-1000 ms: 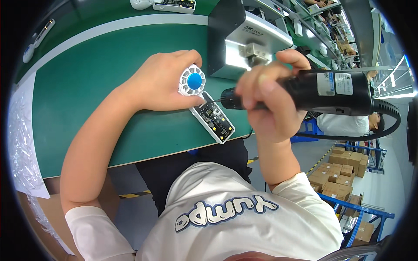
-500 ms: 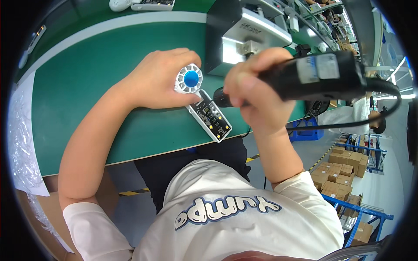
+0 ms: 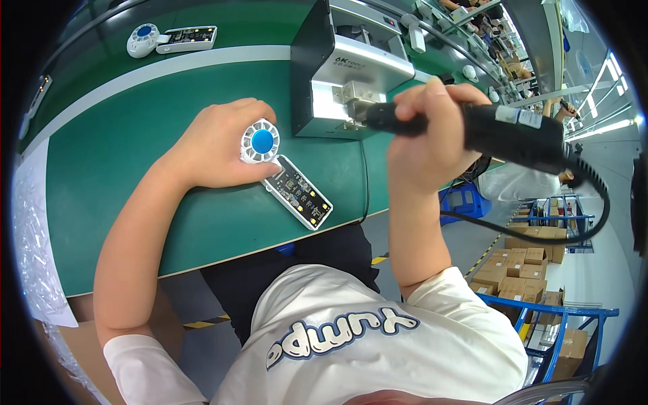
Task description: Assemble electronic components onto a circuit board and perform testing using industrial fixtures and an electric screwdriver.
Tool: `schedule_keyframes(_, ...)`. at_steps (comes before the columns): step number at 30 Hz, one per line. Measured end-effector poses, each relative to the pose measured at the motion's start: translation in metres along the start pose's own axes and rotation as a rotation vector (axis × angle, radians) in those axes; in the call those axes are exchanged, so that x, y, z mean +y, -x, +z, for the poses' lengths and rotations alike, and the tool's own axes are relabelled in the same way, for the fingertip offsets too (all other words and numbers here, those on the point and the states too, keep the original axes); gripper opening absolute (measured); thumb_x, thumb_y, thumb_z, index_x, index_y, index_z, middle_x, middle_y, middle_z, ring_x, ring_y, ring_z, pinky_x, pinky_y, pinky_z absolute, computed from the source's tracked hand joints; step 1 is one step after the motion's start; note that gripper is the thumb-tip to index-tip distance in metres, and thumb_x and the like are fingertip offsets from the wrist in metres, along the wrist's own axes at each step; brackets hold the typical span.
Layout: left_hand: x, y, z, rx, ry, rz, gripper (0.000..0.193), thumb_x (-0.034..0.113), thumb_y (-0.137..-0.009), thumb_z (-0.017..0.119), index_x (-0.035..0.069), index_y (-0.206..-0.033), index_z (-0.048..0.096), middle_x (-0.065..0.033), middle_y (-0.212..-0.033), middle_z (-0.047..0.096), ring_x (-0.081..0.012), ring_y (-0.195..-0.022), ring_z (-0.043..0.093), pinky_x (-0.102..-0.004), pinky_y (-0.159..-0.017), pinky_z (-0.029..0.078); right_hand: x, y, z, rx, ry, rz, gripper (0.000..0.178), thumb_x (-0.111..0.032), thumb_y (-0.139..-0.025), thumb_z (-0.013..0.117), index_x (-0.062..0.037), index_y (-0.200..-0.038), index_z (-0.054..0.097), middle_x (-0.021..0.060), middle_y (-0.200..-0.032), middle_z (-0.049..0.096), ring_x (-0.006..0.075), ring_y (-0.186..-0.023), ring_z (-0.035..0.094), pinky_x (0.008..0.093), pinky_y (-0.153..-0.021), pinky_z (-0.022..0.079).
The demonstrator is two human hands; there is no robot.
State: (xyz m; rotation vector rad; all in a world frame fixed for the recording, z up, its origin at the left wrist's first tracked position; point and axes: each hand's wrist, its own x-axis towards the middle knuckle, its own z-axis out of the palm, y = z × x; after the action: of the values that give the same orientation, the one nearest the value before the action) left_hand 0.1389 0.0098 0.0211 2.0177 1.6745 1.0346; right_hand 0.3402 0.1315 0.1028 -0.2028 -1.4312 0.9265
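Note:
My left hand (image 3: 226,145) is closed round the white round head of a small device (image 3: 298,194), whose ribbed end has a blue disc in the middle. Its oblong body, with a black circuit board and yellow parts showing, slants toward the bench's near edge. In my right hand (image 3: 439,128) is a black corded electric screwdriver (image 3: 509,131), held level above the bench. Its tip end points left at the metal outlet on the front of a silver and black screw feeder (image 3: 358,74); whether the tip touches it I cannot tell.
A similar white device (image 3: 185,39) lies beyond the pale strip at the back left. Clear plastic wrap (image 3: 34,223) lines the bench's left end. The screwdriver's cable (image 3: 597,192) loops at the right. Cartons (image 3: 516,273) and a blue stool (image 3: 466,202) stand on the floor.
My right hand has drawn the screwdriver away from the circuit board, bringing its tip to the screw feeder's front. The left hand still grips the device, and the whole view has shifted.

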Motion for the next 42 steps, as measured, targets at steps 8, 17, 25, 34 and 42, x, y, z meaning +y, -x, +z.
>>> schedule_keyframes(8, -0.008, 0.007, 0.002, 0.041, -0.008, 0.004, 0.05, 0.028, -0.064, 0.083, 0.005, -0.102, 0.06, -0.0114, -0.096, 0.064, -0.0317, -0.084, 0.064, -0.0381, -0.073, 0.051, -0.027, 0.015, -0.003, -0.213, -0.14, 0.323, 0.027, -0.002, -0.085, 0.056, -0.0007, -0.112, 0.053, 0.0075, -0.067, 0.053, 0.0188, -0.055, 0.053, 0.0378, -0.062, 0.049)
schedule_keyframes(17, -0.006, 0.002, 0.002, 0.031, -0.021, 0.019, 0.051, 0.032, -0.066, 0.082, 0.005, -0.103, 0.06, -0.0123, -0.095, 0.064, -0.0325, -0.085, 0.064, -0.039, -0.073, 0.052, -0.031, 0.051, 0.018, -0.383, -0.292, 0.365, 0.041, -0.005, -0.087, 0.053, -0.0016, -0.127, 0.045, 0.0066, -0.07, 0.053, 0.0186, -0.057, 0.052, 0.0392, -0.063, 0.048)
schedule_keyframes(25, -0.006, 0.003, 0.001, 0.022, -0.011, 0.001, 0.051, 0.032, -0.066, 0.081, 0.005, -0.103, 0.06, -0.0124, -0.096, 0.065, -0.0325, -0.086, 0.065, -0.039, -0.073, 0.052, -0.03, 0.056, 0.025, -0.409, -0.25, 0.423, 0.04, -0.004, -0.086, 0.055, -0.0021, -0.125, 0.045, 0.0066, -0.07, 0.054, 0.0193, -0.057, 0.053, 0.0389, -0.063, 0.048)
schedule_keyframes(34, 0.002, -0.002, -0.005, 0.004, -0.066, -0.052, 0.05, 0.032, -0.064, 0.082, 0.005, -0.1, 0.06, -0.0126, -0.094, 0.064, -0.0334, -0.083, 0.064, -0.0397, -0.071, 0.051, -0.025, 0.055, 0.034, -0.453, -0.204, 0.492, 0.037, -0.002, -0.085, 0.058, -0.0036, -0.12, 0.046, 0.0075, -0.069, 0.054, 0.0194, -0.055, 0.052, 0.0378, -0.06, 0.048)
schedule_keyframes(42, 0.003, 0.002, -0.004, -0.003, -0.014, -0.006, 0.049, 0.033, -0.065, 0.081, 0.005, -0.1, 0.062, -0.0138, -0.094, 0.066, -0.0347, -0.086, 0.065, -0.0414, -0.074, 0.052, -0.036, 0.018, 0.013, -0.22, -0.395, 0.179, 0.039, 0.005, -0.083, 0.062, 0.0002, -0.118, 0.045, 0.0084, -0.068, 0.06, 0.0149, -0.057, 0.058, 0.0306, -0.061, 0.051)
